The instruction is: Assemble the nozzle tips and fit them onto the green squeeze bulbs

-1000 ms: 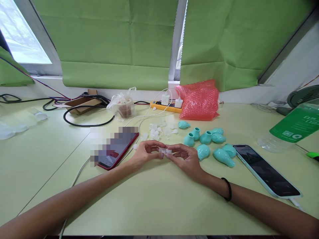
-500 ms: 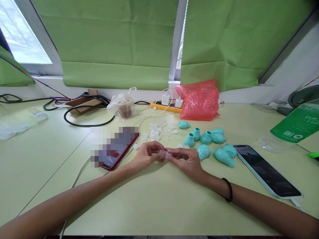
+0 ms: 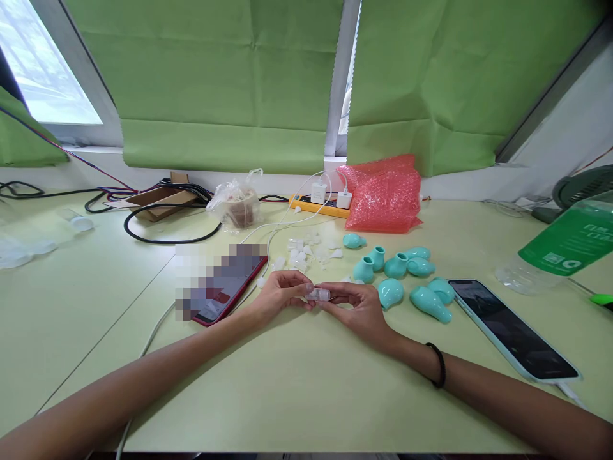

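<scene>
Between my two hands is a small clear plastic piece (image 3: 320,294), short and tube-like, lying sideways. The fingertips of my left hand (image 3: 286,292) pinch its left end. My right hand (image 3: 357,308) grips the other end between thumb and fingers, which partly hide it. Just beyond my hands lies a loose pile of small clear and white plastic pieces (image 3: 301,254). Several glossy turquoise bulb-shaped pieces (image 3: 391,292) rest near my right hand, some standing with a round opening at the top.
A red-cased phone (image 3: 230,294) lies left of my left hand, a second phone (image 3: 514,329) at the right. Behind are a yellow power strip (image 3: 320,206) with white cables, a pink bubble-wrap bag (image 3: 383,195) and a cardboard box (image 3: 165,203). A green-labelled bottle (image 3: 565,239) lies at right.
My left fingers have shifted on the clear piece, with the thumb now higher, and more of the piece shows between my hands. The things on the table have stayed put.
</scene>
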`<state>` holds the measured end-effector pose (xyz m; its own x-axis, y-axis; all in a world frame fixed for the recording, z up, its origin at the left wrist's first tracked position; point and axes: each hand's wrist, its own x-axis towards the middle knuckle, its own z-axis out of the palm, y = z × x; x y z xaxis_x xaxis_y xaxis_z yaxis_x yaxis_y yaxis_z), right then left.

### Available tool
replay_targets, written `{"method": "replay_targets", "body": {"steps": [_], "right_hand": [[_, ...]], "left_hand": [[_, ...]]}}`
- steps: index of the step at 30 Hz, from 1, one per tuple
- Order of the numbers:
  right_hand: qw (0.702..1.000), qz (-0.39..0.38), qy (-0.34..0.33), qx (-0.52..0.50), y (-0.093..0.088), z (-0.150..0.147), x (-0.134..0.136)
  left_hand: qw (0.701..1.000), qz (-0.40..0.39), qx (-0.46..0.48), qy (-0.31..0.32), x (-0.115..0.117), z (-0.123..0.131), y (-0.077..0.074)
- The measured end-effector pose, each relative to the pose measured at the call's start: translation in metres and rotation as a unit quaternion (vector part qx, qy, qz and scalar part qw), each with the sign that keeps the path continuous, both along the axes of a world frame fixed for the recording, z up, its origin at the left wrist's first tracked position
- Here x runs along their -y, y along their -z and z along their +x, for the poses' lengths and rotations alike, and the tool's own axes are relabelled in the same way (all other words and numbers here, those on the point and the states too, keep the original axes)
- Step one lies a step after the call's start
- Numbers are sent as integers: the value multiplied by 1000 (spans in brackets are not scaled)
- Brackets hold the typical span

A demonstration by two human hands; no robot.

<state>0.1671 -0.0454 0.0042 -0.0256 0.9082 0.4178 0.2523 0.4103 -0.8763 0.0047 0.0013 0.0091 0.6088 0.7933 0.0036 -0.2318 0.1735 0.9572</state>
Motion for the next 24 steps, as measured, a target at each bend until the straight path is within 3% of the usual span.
{"method": "replay_targets", "body": {"steps": [10,14,24], "right_hand": [[1000,24,8,8,0,-1,1],[1000,30,5,8,0,-1,0],[998,54,9,39,1,0,0]], "left_hand": [[998,49,-46,-3,-1,-1,2],[999,38,-29,-12,1,0,2],[999,-16,-10,30,2,2,-3]]}}
